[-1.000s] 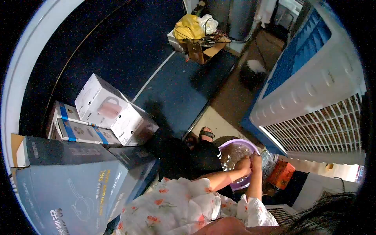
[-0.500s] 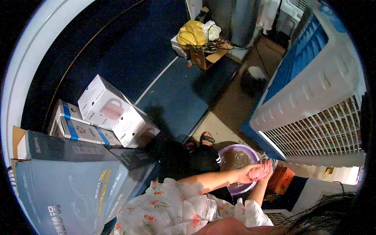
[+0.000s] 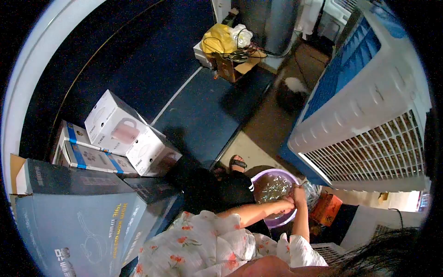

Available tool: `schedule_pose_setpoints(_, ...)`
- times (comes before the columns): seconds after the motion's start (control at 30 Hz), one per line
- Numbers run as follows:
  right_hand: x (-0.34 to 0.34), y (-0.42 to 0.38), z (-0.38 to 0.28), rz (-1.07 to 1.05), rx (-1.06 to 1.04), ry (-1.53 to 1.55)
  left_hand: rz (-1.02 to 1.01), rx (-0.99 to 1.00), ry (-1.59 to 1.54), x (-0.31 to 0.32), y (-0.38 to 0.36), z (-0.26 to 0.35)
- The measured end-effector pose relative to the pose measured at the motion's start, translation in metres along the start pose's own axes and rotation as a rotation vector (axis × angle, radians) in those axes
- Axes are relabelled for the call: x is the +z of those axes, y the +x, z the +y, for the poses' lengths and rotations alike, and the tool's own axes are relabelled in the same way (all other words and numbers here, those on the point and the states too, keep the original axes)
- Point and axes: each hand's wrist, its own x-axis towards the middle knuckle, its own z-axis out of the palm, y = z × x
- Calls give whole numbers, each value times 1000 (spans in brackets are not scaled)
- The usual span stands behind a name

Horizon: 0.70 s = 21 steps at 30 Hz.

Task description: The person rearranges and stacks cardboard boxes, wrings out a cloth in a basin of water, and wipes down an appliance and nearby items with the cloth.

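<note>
A round purple basin [image 3: 255,178] of murky, rippling water stands on the floor close to my feet. Over its right side, low near the water, is my left hand [image 3: 285,204], which meets or nearly meets my right wrist. My right hand [image 3: 297,190] is at the basin's right rim, pointing down and inward. The fingers of both hands are small and partly hidden, so their grip does not show. I make out no object in either hand.
A large white and blue air cooler [image 3: 364,120] rises at the right, beside an orange-red box [image 3: 326,208]. Stacked cartons, including a wok box [image 3: 83,226] and white kettle boxes [image 3: 113,122], are at the left. Farther off lies a cardboard box [image 3: 226,69] with cables and a yellow bag.
Half a second ago my hands were clasped together above the basin's right rim. They have since come apart and moved down toward the water, whose surface now glints more. The view has shifted slightly.
</note>
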Motion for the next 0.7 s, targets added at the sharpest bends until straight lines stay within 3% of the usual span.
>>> schedule_pose_setpoints(0.03, 9, 11, 14, 42, -98, -170, 61, 7, 61, 1, 4, -2)
schedule_pose_setpoints(0.13, 33, 57, 73, 164, -107, -198, 209, -4, 215, -1, 8, -4)
schedule_pose_setpoints(0.17, 34, 60, 67, 99, -161, -407, 261, -12, 256, -2, 7, -2)
schedule_pose_setpoints(0.23, 42, 55, 60, 189, -151, -342, 424, -33, 358, 3, 3, 2)
schedule_pose_setpoints(0.3, 39, 27, 24, 166, -155, -356, 934, 22, 693, 34, 48, -37)
schedule_pose_setpoints(0.37, 40, 15, 4, 193, -125, -353, 1037, 80, 773, 41, 55, -54)
schedule_pose_setpoints(0.43, 46, 17, 12, 225, -66, -429, 735, 120, 600, 7, 40, -48)
schedule_pose_setpoints(0.53, 55, 34, 40, 140, -223, -595, 377, 122, 512, -12, 34, -46)
schedule_pose_setpoints(0.63, 67, 116, 154, -53, -555, -847, 220, 60, 757, -18, 61, -57)
schedule_pose_setpoints(0.67, 68, 114, 160, -26, -581, -759, 221, 107, 872, -19, 78, -69)
schedule_pose_setpoints(0.7, 66, 104, 154, -2, -611, -671, -81, -117, 533, -32, 75, -61)
